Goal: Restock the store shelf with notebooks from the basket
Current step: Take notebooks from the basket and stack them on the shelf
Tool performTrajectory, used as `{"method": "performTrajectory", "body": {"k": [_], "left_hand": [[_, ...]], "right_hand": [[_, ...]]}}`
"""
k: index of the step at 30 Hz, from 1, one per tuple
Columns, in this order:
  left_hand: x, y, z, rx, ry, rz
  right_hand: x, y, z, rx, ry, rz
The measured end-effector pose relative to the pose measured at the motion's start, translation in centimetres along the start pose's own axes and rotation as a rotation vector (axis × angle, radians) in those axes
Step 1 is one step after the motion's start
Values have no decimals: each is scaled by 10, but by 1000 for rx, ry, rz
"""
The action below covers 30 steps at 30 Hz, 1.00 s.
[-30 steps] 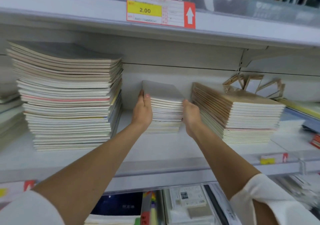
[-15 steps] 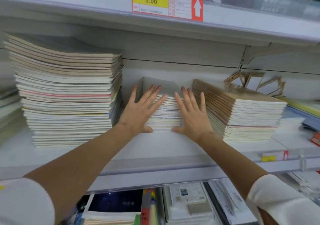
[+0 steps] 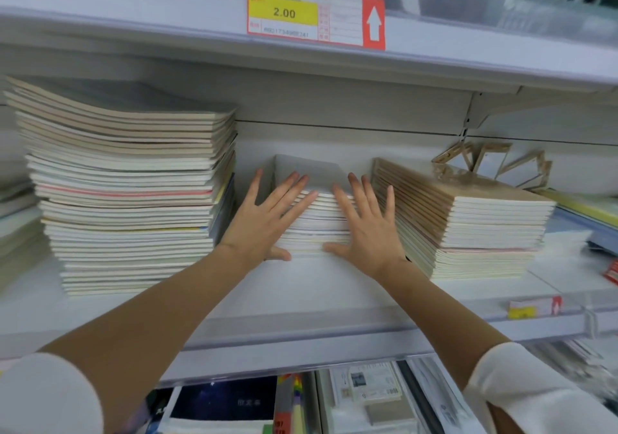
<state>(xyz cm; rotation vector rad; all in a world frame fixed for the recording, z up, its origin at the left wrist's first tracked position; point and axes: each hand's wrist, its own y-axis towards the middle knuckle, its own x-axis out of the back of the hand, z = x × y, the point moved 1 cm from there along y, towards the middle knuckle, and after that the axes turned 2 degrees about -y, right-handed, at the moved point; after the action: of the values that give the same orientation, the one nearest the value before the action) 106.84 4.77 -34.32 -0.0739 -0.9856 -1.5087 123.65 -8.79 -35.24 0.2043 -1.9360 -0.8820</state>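
Notebooks [image 3: 314,223] | stacked mid-shelf [image 3: 317,296] | both palms flat against front

Shelf: white metal store shelf [image 3: 317,299]
Left: tall stack of pale notebooks [image 3: 133,192]
Middle: short grey-covered notebook stack [image 3: 317,229]
Right: brown-covered notebook stack [image 3: 475,229]

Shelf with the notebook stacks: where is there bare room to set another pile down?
Bare shelf runs along the front edge, ahead of the grey stack under the left hand and right hand. Only narrow gaps separate it from the tall stack and tan stack.
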Motion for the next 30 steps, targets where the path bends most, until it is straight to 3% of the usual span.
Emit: {"method": "performTrajectory", "body": {"k": [5,11,16,25,30], "left_hand": [[-2,2,2,-30,36,17],[3,1,1,-20,30,58],[9,0,5,-37,30,98],[10,1,2,-23,38,120],[6,-4,4,-35,44,95]], "right_hand": [[-3,5,3,-54,58,-19],[8,8,5,-139,33,121],[15,11,-8,-53,108,106],[5,0,-4,-15,-188,6],[4,-11,11,237,-250,-4]]}}
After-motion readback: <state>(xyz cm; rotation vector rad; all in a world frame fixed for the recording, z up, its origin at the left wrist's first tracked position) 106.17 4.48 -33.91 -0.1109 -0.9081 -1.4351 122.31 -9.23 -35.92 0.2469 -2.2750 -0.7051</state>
